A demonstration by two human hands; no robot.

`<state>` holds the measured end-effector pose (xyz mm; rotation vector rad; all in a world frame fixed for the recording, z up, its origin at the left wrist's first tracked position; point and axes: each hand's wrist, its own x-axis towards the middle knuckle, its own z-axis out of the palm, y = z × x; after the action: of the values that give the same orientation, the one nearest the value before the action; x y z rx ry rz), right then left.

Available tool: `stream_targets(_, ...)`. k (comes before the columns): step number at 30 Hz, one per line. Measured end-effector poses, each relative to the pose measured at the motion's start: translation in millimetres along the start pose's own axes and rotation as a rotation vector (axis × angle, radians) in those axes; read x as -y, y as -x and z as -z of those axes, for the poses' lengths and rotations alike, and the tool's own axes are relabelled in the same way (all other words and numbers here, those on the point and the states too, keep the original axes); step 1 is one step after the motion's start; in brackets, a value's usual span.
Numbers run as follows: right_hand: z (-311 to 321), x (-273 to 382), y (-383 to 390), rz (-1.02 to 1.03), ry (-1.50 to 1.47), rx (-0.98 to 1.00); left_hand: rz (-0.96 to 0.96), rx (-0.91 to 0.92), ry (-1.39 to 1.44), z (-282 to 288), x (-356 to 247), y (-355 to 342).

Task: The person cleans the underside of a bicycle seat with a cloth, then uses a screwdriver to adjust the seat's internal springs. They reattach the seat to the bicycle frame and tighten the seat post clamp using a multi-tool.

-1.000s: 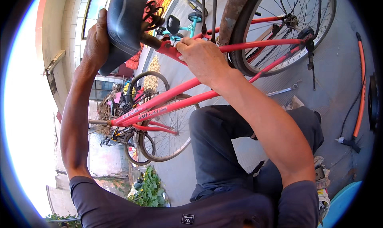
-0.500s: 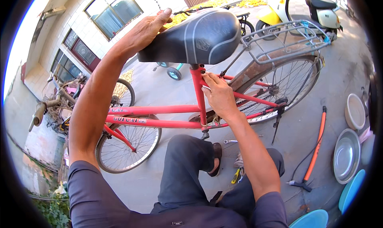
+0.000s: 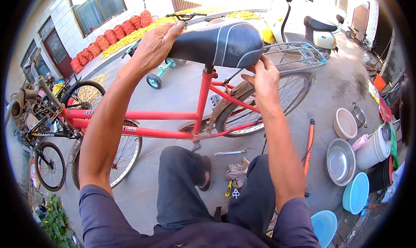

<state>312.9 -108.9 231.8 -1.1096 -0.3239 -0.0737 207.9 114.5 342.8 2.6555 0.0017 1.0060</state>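
Note:
A black bicycle saddle (image 3: 219,46) with pale stripes sits on a short seat post (image 3: 209,69) above a red bicycle frame (image 3: 164,115). My left hand (image 3: 151,46) is closed round the saddle's narrow nose, thumb on top and fingers partly hidden behind it. At the wide rear end, my right hand (image 3: 265,81) grips the lower edge; some fingertips are out of sight under the saddle. Behind it is a grey wire rear rack (image 3: 288,55) over a rusty mudguard. My legs are bent just in front of the frame.
On the paving lie a wrench (image 3: 229,152), a rag (image 3: 238,172), a yellow-handled screwdriver (image 3: 229,188) and an orange pump (image 3: 309,146). Metal and blue basins (image 3: 356,194) stand at right. Another bicycle (image 3: 50,166) is at left; a scooter (image 3: 320,33) stands behind.
My right hand has left the frame joint below the seat post and moved up to the saddle's rear edge. My left hand stays on the nose. The view has shifted right.

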Motion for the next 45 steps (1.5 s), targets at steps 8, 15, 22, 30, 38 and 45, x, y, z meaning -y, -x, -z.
stream_targets(8,-9,33,-18,-0.089,-0.138,0.047,0.187,0.018,0.174,-26,4,3)
stream_targets(15,-31,25,-48,0.011,-0.056,0.104,0.125,-0.135,0.02,-31,-5,15)
stream_targets(22,-25,31,-55,0.079,0.386,0.035,0.069,-0.152,-0.059,-32,-2,11)
stream_targets(30,-66,133,-77,0.788,0.955,0.029,0.141,-0.123,-0.067,-29,-2,16)
stream_targets(38,-138,46,-56,0.567,1.403,0.557,0.123,-0.144,0.036,-30,-4,13)
stream_targets(45,-117,27,-11,1.112,1.09,0.179,0.168,-0.087,0.104,-28,2,11)
